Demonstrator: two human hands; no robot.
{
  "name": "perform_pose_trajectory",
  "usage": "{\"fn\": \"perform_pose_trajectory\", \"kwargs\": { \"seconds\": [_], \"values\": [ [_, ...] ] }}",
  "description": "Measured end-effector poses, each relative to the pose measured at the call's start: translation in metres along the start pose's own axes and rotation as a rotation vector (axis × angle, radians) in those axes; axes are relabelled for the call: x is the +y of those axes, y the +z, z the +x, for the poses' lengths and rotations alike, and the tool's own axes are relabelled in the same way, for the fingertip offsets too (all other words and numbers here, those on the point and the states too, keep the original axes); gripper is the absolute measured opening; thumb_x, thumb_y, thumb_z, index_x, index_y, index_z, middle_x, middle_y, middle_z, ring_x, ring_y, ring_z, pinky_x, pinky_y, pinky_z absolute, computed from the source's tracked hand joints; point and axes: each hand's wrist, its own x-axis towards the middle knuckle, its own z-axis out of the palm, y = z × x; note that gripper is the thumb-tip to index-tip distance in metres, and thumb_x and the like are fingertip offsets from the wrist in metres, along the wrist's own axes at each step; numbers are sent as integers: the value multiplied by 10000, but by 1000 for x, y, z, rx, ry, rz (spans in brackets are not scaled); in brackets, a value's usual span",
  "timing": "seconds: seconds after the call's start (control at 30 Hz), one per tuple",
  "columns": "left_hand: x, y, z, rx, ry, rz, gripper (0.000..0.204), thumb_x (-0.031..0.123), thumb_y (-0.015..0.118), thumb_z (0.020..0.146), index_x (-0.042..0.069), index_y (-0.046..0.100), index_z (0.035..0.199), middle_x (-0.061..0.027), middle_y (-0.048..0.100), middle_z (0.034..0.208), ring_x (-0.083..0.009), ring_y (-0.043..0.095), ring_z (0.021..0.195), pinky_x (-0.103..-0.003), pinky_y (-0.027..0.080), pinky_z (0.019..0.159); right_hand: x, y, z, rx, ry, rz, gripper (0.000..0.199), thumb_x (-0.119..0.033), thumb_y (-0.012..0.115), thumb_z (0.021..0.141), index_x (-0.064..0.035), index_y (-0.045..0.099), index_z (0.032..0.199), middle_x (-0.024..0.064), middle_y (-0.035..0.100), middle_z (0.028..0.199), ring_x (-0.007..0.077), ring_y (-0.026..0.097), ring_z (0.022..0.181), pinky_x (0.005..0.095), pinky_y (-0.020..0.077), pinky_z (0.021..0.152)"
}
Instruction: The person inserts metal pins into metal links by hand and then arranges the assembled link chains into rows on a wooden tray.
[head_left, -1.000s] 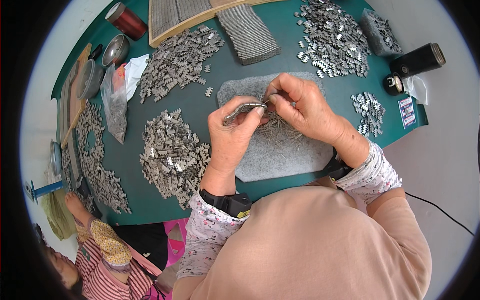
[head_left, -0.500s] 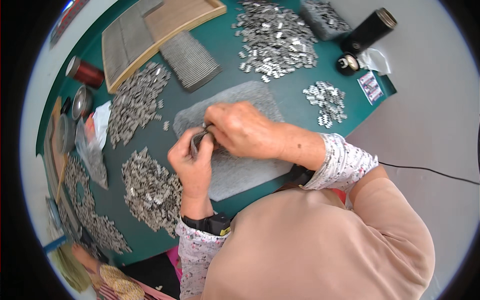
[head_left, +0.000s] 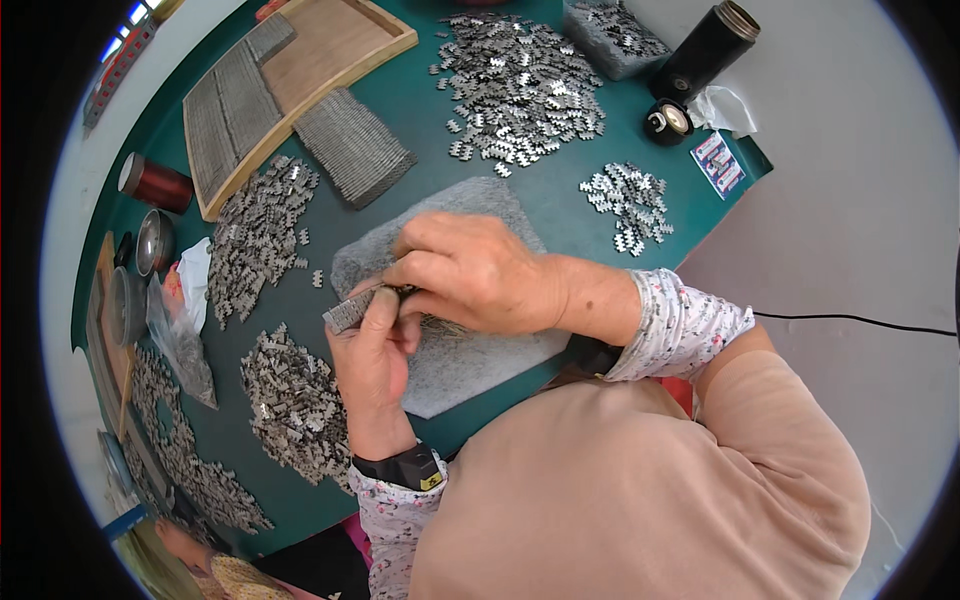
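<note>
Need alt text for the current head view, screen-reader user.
A person's left hand grips a small ribbed gray strip, with the right hand close against it, above a gray felt mat on a green table. Piles of small toothed metal pieces lie around; a wooden tray partly filled with gray ribbed material sits upper left.

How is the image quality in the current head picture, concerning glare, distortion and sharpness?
Head view: the left edge of the green table bows and the picture's corners are black; head view: small bright glints sit on the loose metal pieces near the top; head view: the left hand and right hand look fairly sharp, though they partly hide the ridged metal strip.
</note>
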Motion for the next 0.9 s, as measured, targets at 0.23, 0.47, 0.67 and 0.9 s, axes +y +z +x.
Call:
{"fn": "perform_pose_trajectory", "kwargs": {
  "seconds": [0.23, 0.47, 0.67, 0.9],
  "values": [
    [-4, 1, -3, -3, -160, -83, 150, 127, 671, 949, -18, 639, 966, -45, 577, 677, -95, 497, 501, -221, 339, 407, -2, -6, -8, -184, 355, 287, 251, -98, 779, 795, -34, 668, 1011, 107, 596, 881, 281, 623, 794, 356, 503, 665],
    [0, -1, 5, 178, -129, -49, 242, 257, 692, 955, 26, 624, 931, -54, 599, 679, -115, 519, 508, -239, 350, 428, 43, -59, -17, -73, 527, -456, 126, -133, 704, 842, -44, 726, 930, 140, 668, 855, 353, 669, 790, 440, 541, 698],
    [-3, -8, 10, 102, -146, -144, 456, 494, 564, 991, 43, 602, 932, -84, 630, 729, -151, 582, 549, -271, 411, 450, 44, -69, -31, -253, 601, -606, 118, -138, 714, 853, -31, 702, 901, 135, 655, 827, 343, 646, 733, 429, 504, 661],
    [-6, -16, 10, 18, -146, -123, 668, 625, 429, 996, -9, 634, 951, -89, 629, 718, -153, 589, 555, -270, 433, 459, 69, -42, -28, -241, 512, -727, 114, -100, 666, 860, 1, 619, 838, 176, 643, 828, 387, 653, 804, 477, 519, 700]
  ]
}}
